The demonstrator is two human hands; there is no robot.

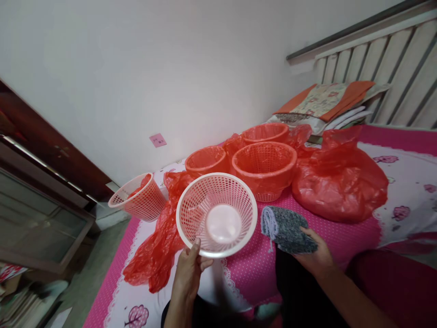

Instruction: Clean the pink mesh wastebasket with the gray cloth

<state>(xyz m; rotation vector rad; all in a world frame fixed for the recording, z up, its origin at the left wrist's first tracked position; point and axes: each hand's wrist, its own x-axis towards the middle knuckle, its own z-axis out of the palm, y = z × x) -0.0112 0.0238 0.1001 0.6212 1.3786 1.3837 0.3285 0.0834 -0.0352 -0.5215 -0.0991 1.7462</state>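
My left hand (190, 269) grips the near rim of a pale pink plastic basket (249, 218), thumb over the edge. The basket has perforated sides, its mouth is tilted toward me, and no contents show inside. To the right, my right hand (317, 255) is closed around a rolled grey knitted cloth (292, 230) with a pale lilac end and a loose thread. Just behind are three baskets covered by red plastic bags, the nearest basket (262, 180) standing close to the cloth. A crumpled red plastic bag (160, 255) lies left of the held basket.
Another pink basket (148, 205) leans at the bed's left edge with something red inside. A bulging red plastic bag (341, 187) sits on the pink bedspread (252, 269) at right. Folded fabrics (324, 100) are stacked by the radiator (382, 68). The wall (170, 68) bounds the back.
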